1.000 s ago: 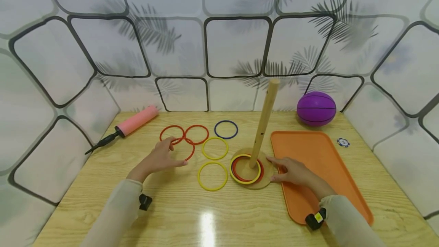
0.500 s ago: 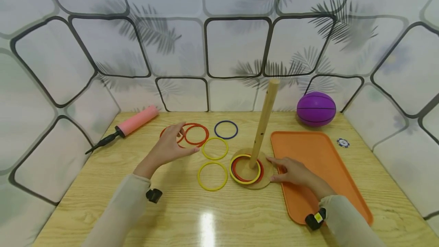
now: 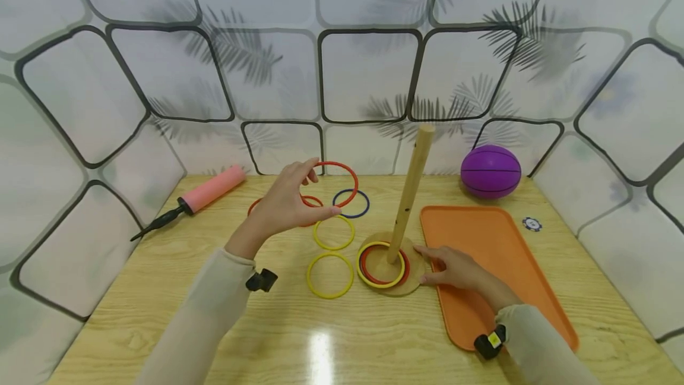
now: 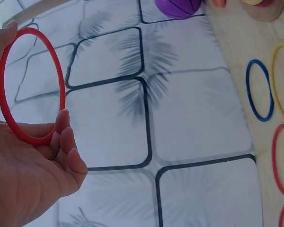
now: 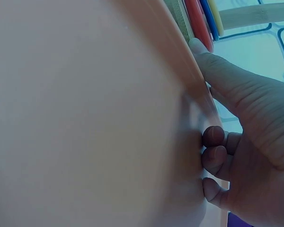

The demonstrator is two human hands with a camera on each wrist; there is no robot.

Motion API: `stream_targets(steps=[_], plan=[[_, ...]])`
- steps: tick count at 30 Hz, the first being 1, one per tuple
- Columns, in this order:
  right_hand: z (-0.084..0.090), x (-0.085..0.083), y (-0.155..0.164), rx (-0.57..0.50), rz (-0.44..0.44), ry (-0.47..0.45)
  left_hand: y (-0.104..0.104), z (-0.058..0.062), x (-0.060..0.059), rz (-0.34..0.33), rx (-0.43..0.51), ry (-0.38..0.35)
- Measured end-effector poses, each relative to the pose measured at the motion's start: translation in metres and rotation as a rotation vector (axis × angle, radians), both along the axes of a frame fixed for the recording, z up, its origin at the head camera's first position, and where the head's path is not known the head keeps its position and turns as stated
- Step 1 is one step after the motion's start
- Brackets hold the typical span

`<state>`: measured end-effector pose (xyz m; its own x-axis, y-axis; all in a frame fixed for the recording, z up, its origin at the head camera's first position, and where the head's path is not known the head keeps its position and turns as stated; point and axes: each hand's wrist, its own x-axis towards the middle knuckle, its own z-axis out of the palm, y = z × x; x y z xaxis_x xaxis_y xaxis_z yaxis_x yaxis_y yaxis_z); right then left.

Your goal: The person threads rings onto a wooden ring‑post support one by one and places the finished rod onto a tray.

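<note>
Wooden table [image 3: 160, 325]: two yellow rings [image 3: 330, 275], left hand [image 3: 283, 207] holds red ring [image 3: 342, 183].

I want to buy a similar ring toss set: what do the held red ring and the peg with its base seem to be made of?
Red ring, held by the left hand: probably plastic, thin, smooth and evenly coloured. Peg and round base: apparently unpainted pale wood with a matte surface; the right hand steadies the base.

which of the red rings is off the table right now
The red ring pinched in the left hand, raised above the blue ring. The other loose red ring lies flat on the table.
</note>
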<state>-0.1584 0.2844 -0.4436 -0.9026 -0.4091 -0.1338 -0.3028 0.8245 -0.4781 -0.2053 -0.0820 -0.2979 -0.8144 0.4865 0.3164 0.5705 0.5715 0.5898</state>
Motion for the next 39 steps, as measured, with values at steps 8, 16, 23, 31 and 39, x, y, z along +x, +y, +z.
stream_targets(steps=[8,16,23,31,39], plan=[[0.000,0.000,-0.001,0.006,-0.003,-0.001,0.023,0.036,0.001,-0.049,0.081,0.101],[-0.001,0.001,-0.001,-0.007,-0.003,-0.013,0.043,0.068,0.007,-0.057,0.118,0.161],[-0.001,0.001,0.000,-0.010,-0.011,-0.015,0.056,0.092,0.012,-0.060,0.088,0.172],[-0.001,-0.001,0.001,0.010,-0.003,0.000,0.074,0.101,0.015,-0.094,0.052,0.177],[-0.002,-0.001,0.002,0.000,0.004,0.018,0.091,0.101,0.015,-0.102,0.031,0.159]])
